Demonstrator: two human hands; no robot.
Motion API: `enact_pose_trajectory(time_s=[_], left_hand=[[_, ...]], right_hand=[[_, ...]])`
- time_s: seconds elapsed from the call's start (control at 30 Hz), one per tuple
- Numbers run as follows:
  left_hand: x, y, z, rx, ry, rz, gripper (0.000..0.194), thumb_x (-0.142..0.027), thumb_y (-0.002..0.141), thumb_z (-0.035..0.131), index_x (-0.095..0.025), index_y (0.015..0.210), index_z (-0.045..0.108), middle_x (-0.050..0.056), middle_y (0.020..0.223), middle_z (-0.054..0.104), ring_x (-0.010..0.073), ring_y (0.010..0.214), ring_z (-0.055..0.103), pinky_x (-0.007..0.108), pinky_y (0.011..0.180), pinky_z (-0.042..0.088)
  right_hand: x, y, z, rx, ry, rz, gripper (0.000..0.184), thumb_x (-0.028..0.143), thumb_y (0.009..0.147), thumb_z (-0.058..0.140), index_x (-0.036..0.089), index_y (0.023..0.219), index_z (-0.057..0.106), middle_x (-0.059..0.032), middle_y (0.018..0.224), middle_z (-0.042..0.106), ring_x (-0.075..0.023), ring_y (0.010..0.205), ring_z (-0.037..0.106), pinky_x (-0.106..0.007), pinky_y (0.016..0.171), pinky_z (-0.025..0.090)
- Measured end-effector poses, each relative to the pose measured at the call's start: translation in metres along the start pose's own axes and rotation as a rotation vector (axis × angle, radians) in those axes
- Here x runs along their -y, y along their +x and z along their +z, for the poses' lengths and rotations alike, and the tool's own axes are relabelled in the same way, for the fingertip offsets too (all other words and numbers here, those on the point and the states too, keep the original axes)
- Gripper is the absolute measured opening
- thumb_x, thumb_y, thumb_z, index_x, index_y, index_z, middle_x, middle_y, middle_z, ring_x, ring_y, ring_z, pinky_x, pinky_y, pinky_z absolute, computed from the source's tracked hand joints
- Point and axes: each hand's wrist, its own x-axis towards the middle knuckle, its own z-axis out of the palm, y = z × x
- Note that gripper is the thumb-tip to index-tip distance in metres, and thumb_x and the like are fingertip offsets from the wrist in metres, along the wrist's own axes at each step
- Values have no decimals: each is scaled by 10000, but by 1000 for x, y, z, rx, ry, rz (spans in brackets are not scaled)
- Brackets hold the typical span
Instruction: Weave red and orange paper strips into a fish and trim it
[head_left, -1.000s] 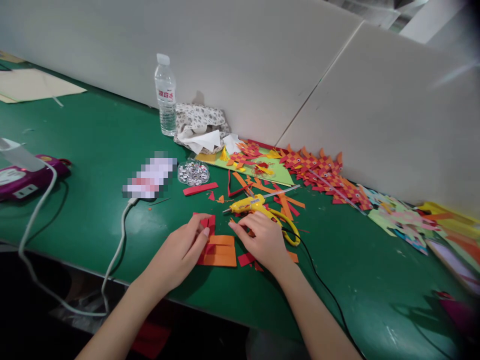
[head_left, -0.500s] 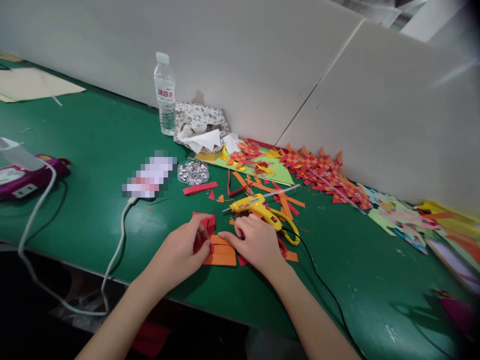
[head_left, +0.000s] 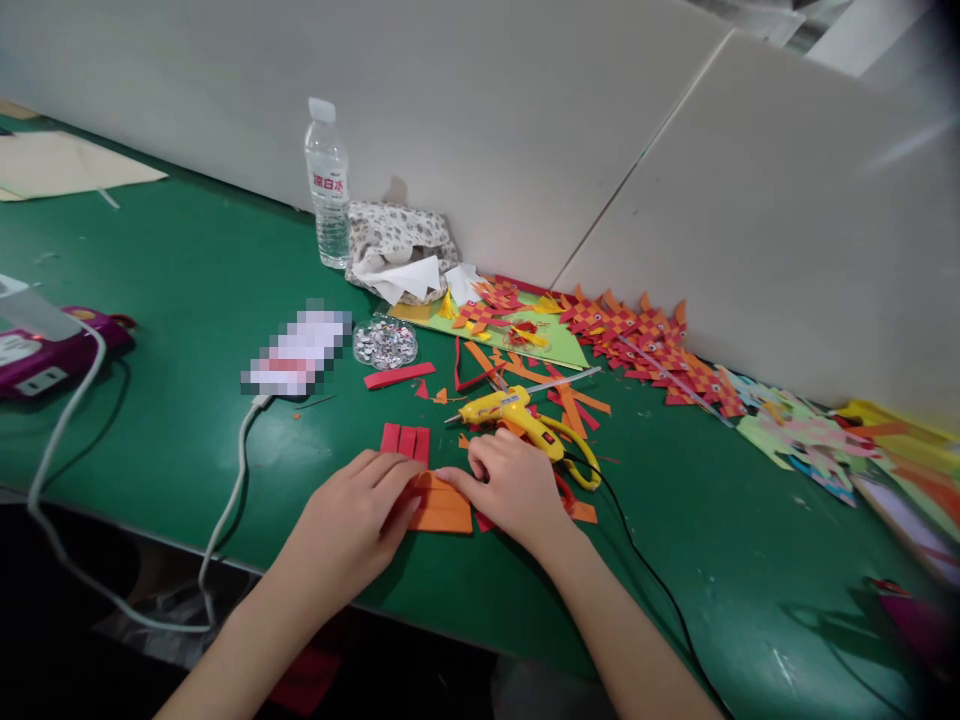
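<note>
Curling narrowly, the left hand (head_left: 358, 512) and right hand (head_left: 517, 488) touch orange strips (head_left: 444, 510) between them, any grip impossible to tell

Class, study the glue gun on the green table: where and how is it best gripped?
I would grip the glue gun by its handle, the part leading to the red switch. Come from above and the right, thumb and fingers on either side: it lies on its side, with its nozzle pointing left.

Left hand (head_left: 356, 515) and right hand (head_left: 517, 485) low, fingers bent
</note>
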Motion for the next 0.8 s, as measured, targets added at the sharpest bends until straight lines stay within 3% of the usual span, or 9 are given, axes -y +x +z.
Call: enact_pose_trajectory(time_s=[0.1, 0.23, 0.33, 0.8], left_hand=[[-2, -4, 2, -67, 68, 34, 241, -216, 893, 454, -189, 1088, 594, 63, 1051, 648, 212, 932, 556, 350, 795, 490], [-5, -4, 5, -131, 132, 71, 239, -211, 889, 474, -163, 1051, 643, 63, 1030, 671, 215, 922, 561, 348, 798, 510], [-7, -5, 6, -157, 193, 105, 241, -190, 887, 470, -153, 1016, 670, 67, 1031, 682, 221, 918, 567, 343, 784, 529], [-7, -6, 8, -191, 257, 122, 247, -174, 881, 470, -162, 977, 697, 73, 1015, 694, 213, 881, 585, 329, 738, 558]], right_hand=[[1, -1, -4, -10, 136, -108, 360, 436, 843, 549, 193, 607, 428, 5, 581, 497, -146, 618, 443, -254, 571, 305], [4, -3, -5, 83, 360, -291, 325, 424, 816, 601, 199, 649, 436, -40, 764, 597, -169, 748, 519, -279, 681, 415], [4, -4, -1, 103, 388, -390, 314, 435, 799, 620, 199, 670, 457, -67, 857, 640, -178, 818, 566, -296, 728, 456], [4, -5, 2, 57, 263, -452, 314, 453, 835, 563, 168, 702, 574, -72, 808, 698, -178, 822, 646, -287, 765, 502]])
